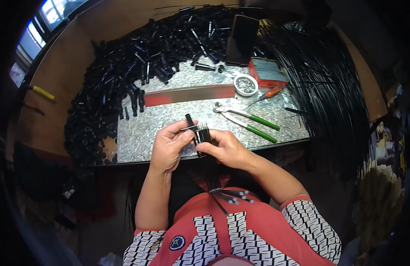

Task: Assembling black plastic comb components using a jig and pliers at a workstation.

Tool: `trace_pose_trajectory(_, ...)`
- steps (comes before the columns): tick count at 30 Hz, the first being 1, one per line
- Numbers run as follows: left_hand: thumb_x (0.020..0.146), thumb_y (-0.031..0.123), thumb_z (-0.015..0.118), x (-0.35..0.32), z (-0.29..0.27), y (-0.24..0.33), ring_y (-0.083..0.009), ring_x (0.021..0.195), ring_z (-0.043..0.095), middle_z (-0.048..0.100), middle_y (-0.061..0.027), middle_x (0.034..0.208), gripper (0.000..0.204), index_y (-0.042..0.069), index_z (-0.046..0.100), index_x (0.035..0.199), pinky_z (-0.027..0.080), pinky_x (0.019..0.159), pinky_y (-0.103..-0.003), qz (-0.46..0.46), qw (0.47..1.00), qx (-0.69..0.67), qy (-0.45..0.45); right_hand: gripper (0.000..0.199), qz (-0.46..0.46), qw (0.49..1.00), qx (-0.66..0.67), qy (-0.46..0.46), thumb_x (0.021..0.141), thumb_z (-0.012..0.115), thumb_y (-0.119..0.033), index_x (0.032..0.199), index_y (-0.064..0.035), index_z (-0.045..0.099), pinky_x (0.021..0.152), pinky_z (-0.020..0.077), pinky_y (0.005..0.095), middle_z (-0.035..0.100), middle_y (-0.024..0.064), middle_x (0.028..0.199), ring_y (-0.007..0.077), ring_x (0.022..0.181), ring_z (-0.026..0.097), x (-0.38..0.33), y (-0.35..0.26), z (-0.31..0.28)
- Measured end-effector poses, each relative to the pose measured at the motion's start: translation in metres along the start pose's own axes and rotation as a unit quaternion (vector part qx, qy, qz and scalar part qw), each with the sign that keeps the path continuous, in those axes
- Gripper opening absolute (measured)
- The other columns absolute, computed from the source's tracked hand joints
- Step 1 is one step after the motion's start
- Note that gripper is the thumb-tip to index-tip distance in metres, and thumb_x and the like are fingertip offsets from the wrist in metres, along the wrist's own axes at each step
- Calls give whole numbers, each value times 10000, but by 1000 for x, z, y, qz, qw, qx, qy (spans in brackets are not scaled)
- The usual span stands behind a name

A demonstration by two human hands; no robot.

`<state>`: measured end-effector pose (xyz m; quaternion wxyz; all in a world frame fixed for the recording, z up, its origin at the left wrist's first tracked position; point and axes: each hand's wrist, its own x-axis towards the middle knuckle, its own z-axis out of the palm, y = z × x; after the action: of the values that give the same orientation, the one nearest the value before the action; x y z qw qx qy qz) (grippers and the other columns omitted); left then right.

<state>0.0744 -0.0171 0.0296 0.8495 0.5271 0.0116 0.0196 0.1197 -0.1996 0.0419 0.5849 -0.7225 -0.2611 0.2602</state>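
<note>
At the far left, a yellow-handled tool [43,92] lies by the bench's side wall; a heap [120,60] of short black tubes covers the rear left of the speckled bench [156,118]. A red-edged strip [189,95] lies before the heap. Near the front edge, at centre, are the 2 hands and the work: the left hand [168,146] pinches 1 black tube [189,119], held near upright, between thumb and fingers; just right of it, touching or nearly so, stands a bundle [203,136] of thin dark rods with pale tips, gripped by the right hand [227,148], thumb across its lower part. Whether rods and tube are joined cannot be told. A loosened right thumb could let the rods fan out of line; uneven pressure from the left could tilt the tube and bend a tip. Further right lie green-handled pincers [236,110], a bowl [246,94] of small metal pieces and a red box [258,80], with a screwdriver [271,92] before it. A careless sleeve or elbow could tip the bowl, scattering its contents. Long black rods [333,88] fill the far right.
</note>
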Motion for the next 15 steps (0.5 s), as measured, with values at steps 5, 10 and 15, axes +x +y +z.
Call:
trace_pose_trajectory(5, 888, 39, 625, -1, -4, 4, -86, 789, 603, 666, -77, 964, 277, -63, 607, 1145, 489, 724, -213, -6, 997, -39, -73, 204, 65, 995, 51, -58, 897, 654, -240, 995, -62, 637, 436, 382, 193, 547, -51, 680, 32, 509, 472, 3, 4, -4)
trace_pose_trajectory(10, 877, 30, 637, -3, 0, 0, -100, 846, 612, 655, -81, 1015, 298, -52, 595, 1161, 495, 754, -223, -11, 994, -64, -93, 214, 52, 992, 97, -68, 894, 656, -259, 874, -50, 614, 421, 379, 209, 519, -42, 632, 45, 475, 470, 5, 4, -4)
trace_pose_trajectory(15, 840, -6, 671, -8, 8, -17, -137, 882, 639, 661, -106, 1026, 372, -31, 553, 1192, 517, 803, -253, 0, 980, -200, 0, 238, 44, 993, 83, -69, 887, 668, -275, 845, -49, 605, 414, 380, 213, 521, -37, 622, 45, 465, 471, 9, 6, -3)
